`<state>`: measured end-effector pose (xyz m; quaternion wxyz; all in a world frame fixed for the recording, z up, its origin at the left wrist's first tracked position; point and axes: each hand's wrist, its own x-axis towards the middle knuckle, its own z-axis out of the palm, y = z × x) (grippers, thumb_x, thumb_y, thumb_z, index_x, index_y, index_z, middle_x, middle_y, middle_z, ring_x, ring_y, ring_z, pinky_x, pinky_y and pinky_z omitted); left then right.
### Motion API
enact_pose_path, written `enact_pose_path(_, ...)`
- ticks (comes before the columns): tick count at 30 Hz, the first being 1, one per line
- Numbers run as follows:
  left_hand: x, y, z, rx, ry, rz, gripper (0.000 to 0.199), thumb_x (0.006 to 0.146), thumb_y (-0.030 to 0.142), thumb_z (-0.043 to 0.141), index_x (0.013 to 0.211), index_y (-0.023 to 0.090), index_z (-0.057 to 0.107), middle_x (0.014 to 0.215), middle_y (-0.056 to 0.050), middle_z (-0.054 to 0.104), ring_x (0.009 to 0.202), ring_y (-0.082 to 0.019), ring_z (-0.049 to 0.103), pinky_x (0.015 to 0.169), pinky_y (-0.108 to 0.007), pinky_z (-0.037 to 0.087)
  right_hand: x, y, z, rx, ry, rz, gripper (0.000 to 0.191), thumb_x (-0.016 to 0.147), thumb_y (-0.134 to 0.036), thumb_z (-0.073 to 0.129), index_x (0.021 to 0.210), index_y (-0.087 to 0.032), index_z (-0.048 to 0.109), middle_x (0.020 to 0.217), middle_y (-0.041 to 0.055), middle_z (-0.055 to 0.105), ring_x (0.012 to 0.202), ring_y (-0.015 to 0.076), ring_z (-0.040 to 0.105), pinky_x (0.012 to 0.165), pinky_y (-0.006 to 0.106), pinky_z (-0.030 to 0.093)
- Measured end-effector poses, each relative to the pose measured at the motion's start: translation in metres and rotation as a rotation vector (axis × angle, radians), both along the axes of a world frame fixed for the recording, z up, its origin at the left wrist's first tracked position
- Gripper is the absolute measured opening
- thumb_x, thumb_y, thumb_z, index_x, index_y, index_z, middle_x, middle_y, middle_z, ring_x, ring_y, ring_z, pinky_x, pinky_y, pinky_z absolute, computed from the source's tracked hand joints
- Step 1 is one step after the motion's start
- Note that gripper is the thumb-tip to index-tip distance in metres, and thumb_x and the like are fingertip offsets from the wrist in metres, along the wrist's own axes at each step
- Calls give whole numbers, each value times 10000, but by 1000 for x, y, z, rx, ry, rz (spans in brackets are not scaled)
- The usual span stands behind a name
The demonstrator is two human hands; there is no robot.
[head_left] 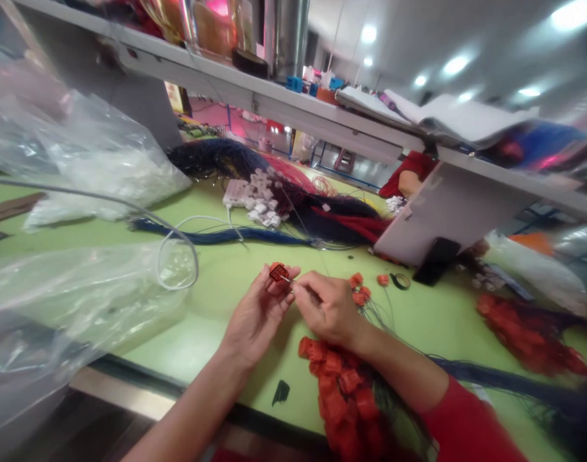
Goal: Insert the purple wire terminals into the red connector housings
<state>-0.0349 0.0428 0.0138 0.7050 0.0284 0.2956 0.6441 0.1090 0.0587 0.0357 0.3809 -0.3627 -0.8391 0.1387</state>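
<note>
Between the fingertips of my left hand (252, 317) is a small red connector housing (277, 271), its face of small square holes turned toward me. My right hand (329, 309) pinches a thin metal rod (287, 279), whose tip meets that face; I cannot tell whether it is a tool or a wire end. Just right of my right hand lie a few loose red connectors (360, 295) with thin grey wires. Below my right wrist, a heap of red connectors (344, 391) on dark wires hangs at the table's front edge.
White connectors (262, 199) on dark and red wire bundles lie behind my hands. Clear plastic bags (95, 167) cover the left side. At the right are a black phone (436, 261), a tape roll (399, 280) and more red connectors (524, 333). A shelf (322, 106) crosses above.
</note>
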Motion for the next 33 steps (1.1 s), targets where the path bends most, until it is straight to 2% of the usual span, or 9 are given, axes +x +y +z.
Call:
enact_pose_path(3,1,0,-3,8,2,-14,219,995,249,583,869,139,724,792,-54,768,709,-138,725,673,-225,613,-1,2,0,15,-42,-19,187,915,-235,511,750,-199,590,597,-26,607,495,98,469,532,225,344)
enact_pose_path(6,1,0,-11,32,33,-13,139,909,307,714,864,176,731,821,-31,767,736,-137,717,681,-214,597,-2,3,0,-7,-56,-17,186,903,-239,515,733,-203,581,634,-17,641,501,98,477,534,224,347)
enact_pose_path(12,2,0,-24,78,163,-18,268,767,423,839,901,214,739,905,-8,769,824,-145,703,744,-235,572,-3,4,2,-57,-86,-33,153,882,-241,533,753,-203,607,590,-33,603,480,98,440,538,222,349)
enact_pose_path(15,2,-1,-23,88,161,-10,296,724,413,870,892,207,740,892,3,759,836,-133,686,755,-220,552,-4,3,4,-76,-88,-40,150,869,-226,534,731,-206,588,606,-28,623,489,98,448,542,220,347)
enact_pose_path(18,1,-2,-21,123,255,22,336,705,413,885,905,191,731,949,-21,762,893,-149,682,769,-228,532,-4,3,4,-78,-76,-32,167,850,-215,531,683,-208,546,630,-20,646,499,100,465,539,223,340)
enact_pose_path(22,-1,-3,-19,133,379,99,376,670,396,911,901,184,704,985,-46,770,912,-164,672,755,-241,499,-5,2,3,-54,-58,-26,172,834,-222,530,663,-209,521,569,-34,572,479,100,428,523,228,326)
enact_pose_path(30,-3,-3,-16,171,491,158,399,676,419,901,915,177,693,1011,-58,776,908,-155,656,789,-252,472,-4,6,2,-94,10,22,157,848,-198,542,692,-212,535,568,-51,531,495,103,426,524,233,336)
enact_pose_path(33,-8,-1,-14,143,511,199,408,681,463,884,918,190,696,1014,-46,774,904,-154,656,768,-249,473,3,15,5,-36,80,26,156,934,-210,541,795,-205,613,667,-18,620,610,128,536,632,257,423)
